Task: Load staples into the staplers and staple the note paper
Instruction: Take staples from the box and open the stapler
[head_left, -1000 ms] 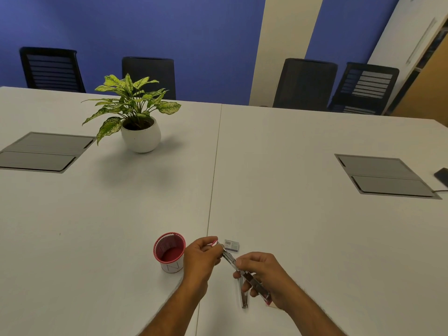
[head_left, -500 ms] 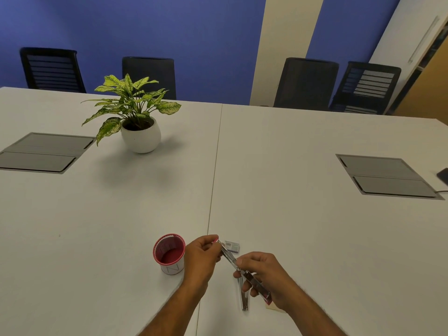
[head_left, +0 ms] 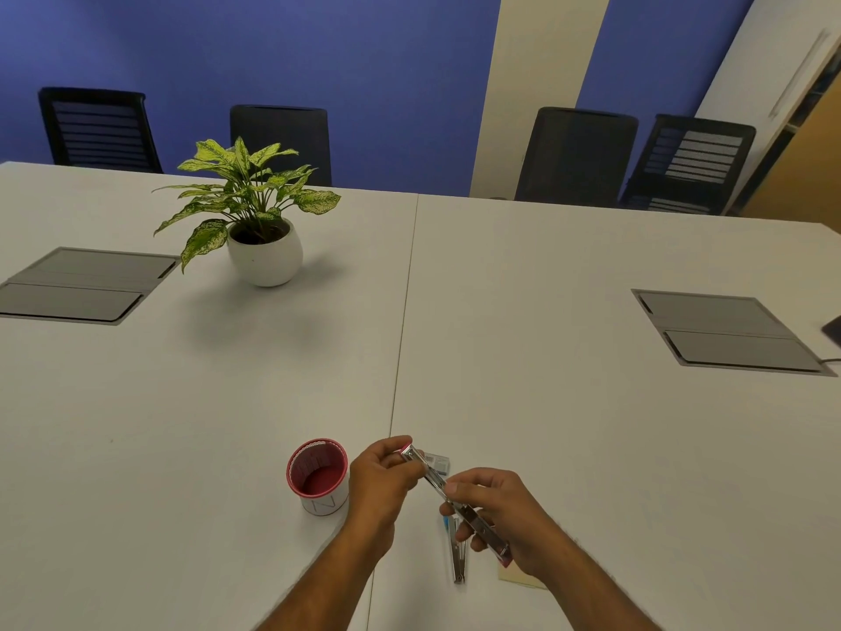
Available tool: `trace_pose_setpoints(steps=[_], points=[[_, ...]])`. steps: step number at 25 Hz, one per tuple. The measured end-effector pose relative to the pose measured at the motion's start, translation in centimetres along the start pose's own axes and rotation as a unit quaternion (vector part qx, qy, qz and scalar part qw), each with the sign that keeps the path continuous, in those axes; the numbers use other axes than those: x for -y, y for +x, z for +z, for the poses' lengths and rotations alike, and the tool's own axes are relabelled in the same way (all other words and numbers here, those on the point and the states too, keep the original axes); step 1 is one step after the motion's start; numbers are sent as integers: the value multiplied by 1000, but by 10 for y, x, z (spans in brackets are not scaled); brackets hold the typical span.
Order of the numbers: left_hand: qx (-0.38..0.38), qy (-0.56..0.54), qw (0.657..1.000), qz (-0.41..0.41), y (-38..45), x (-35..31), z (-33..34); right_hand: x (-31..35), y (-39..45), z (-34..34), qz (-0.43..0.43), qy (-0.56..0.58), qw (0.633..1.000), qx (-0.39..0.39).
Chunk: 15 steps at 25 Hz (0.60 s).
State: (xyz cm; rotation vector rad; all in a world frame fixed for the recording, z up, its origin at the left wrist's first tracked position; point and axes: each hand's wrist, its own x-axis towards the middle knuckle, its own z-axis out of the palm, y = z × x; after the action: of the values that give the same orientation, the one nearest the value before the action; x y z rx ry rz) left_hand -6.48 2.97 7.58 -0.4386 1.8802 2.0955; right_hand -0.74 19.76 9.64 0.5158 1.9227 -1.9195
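the left hand (head_left: 380, 482) pinches the far tip of a long shiny metal stapler with red trim (head_left: 455, 498), its fingers curled around that end. the right hand (head_left: 496, 512) grips the near part of the same stapler, with the thumb on top and the fingers wrapped under it. the stapler is held up off the big white table (head_left: 546, 425), slanting from the left hand down to the right hand. a second thin silver metal arm (head_left: 457, 557) hangs down from near the right hand, and its low tip is close to the table; it may be the opened base of the stapler, but the view is too small to be sure. a small grey box of staples (head_left: 438, 462) lies on the table just behind the stapler. a pale yellow note paper (head_left: 519, 578) peeks out under the right wrist. a round red and white cup (head_left: 321, 480) stands just beside the left hand. far back on the left is a green leafy plant in a white pot (head_left: 255, 225).
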Motion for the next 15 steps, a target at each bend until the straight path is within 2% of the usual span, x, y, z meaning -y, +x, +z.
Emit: trace_pose_setpoints(steps=[11,15], points=[[3,-25,1000,-17,-4,2,0,-4,-1,-2,22,40,999,22],[-3,-79,996,-40,-3,4,-1,-4,-1,-3,29,48,998,36]])
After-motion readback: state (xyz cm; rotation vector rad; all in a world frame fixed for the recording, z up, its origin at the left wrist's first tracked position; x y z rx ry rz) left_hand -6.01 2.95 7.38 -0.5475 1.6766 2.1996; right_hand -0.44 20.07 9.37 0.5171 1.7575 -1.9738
